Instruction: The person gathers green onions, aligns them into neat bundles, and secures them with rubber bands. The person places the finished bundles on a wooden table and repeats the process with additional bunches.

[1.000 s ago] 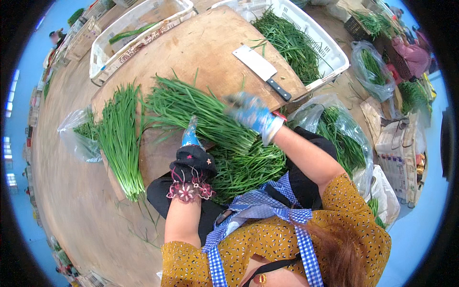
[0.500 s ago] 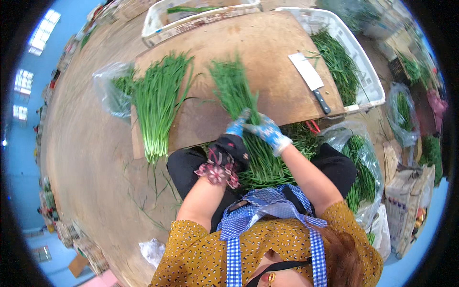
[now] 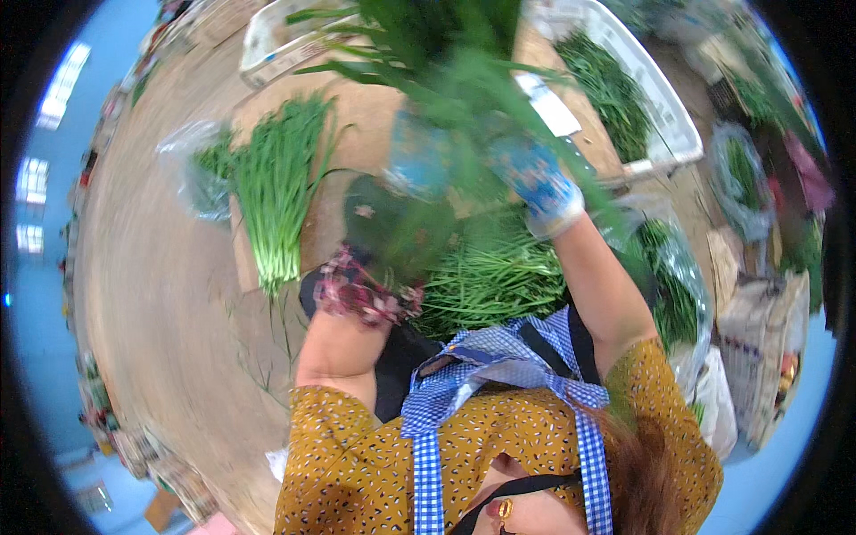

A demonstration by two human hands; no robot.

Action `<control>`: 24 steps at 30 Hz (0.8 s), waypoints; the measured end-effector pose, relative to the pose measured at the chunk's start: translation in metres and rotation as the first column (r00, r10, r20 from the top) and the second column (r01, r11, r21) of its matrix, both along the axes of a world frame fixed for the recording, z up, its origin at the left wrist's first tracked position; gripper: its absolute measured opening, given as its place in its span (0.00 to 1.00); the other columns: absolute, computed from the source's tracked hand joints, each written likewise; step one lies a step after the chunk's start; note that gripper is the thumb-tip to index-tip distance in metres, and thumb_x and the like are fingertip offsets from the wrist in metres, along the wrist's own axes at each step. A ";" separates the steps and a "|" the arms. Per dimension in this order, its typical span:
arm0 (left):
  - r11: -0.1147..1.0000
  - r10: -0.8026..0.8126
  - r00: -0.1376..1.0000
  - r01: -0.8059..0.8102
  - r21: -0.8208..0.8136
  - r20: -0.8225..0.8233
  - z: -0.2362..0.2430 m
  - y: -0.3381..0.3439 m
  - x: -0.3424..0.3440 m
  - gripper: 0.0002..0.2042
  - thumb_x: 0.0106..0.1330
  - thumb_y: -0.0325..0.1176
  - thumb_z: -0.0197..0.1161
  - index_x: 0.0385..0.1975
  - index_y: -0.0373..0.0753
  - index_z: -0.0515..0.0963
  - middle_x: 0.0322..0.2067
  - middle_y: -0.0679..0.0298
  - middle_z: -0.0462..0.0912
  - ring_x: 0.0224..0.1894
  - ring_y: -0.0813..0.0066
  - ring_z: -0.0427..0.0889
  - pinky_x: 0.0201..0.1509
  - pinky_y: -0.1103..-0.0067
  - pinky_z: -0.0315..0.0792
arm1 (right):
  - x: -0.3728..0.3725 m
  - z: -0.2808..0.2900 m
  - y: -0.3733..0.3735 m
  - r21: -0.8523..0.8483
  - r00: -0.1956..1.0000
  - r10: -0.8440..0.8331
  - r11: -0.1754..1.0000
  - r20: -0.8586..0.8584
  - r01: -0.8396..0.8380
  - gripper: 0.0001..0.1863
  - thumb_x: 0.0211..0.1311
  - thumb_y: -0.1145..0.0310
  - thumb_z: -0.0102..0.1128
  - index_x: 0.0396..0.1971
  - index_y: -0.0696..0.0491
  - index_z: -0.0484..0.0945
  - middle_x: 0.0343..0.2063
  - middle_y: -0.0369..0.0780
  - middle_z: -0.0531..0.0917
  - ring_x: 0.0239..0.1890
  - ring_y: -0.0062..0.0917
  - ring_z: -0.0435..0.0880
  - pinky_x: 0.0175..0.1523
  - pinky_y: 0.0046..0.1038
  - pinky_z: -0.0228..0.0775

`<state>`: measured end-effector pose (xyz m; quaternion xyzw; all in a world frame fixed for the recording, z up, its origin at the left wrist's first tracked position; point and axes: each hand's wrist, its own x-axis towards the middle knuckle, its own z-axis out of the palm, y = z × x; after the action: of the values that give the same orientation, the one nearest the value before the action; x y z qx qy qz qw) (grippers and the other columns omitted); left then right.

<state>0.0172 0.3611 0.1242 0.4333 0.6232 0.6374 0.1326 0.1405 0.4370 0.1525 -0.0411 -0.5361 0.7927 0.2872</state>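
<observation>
A bunch of long green leaves [image 3: 437,40], held aloft over the wooden board [image 3: 361,111], fans outward beyond the grip, its length running between left hand [image 3: 417,159] and right hand [image 3: 532,176], both gripping it (fingers blurred), neither clearly nearer.

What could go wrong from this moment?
Strands might slip from the raised green bunch onto the loose greens below; it is blurred between the left hand and right hand, so the grip is hard to judge.

The leaves partly cover the cleaver on the board. In this view the right hand appears close to it, so lowering that hand there could bring it against the blade.
</observation>
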 end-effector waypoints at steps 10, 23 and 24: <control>0.979 -0.019 0.974 -0.028 -0.203 -0.226 -0.012 0.019 -0.047 0.26 0.55 0.38 0.65 0.51 0.34 0.67 0.48 0.57 0.75 0.48 0.68 0.74 0.51 0.74 0.71 | -0.030 0.002 0.020 0.713 0.933 -0.210 0.699 0.291 -0.065 0.39 0.38 0.60 0.69 0.55 0.54 0.66 0.48 0.50 0.75 0.51 0.39 0.73 0.54 0.32 0.66; 0.961 -0.270 0.580 0.211 0.179 0.768 0.042 -0.105 -0.049 0.14 0.61 0.31 0.48 0.44 0.33 0.73 0.42 0.53 0.78 0.48 0.59 0.75 0.54 0.68 0.70 | 0.048 -0.144 -0.022 0.872 0.790 -0.425 0.412 0.441 -0.265 0.17 0.49 0.66 0.59 0.42 0.49 0.72 0.25 0.47 0.80 0.31 0.43 0.80 0.34 0.39 0.73; 0.974 -0.196 0.703 0.062 0.217 0.683 0.038 -0.120 -0.046 0.13 0.59 0.33 0.51 0.42 0.35 0.73 0.37 0.55 0.79 0.48 0.59 0.75 0.54 0.64 0.69 | 0.056 -0.151 -0.034 0.900 0.807 -0.444 0.369 0.388 -0.230 0.13 0.49 0.68 0.57 0.37 0.50 0.73 0.22 0.46 0.79 0.27 0.42 0.80 0.31 0.39 0.72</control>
<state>-0.0292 0.2415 0.1625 0.2123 0.4351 0.7957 0.3640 0.1960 0.4026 0.0019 -0.1486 -0.9387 0.2793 0.1371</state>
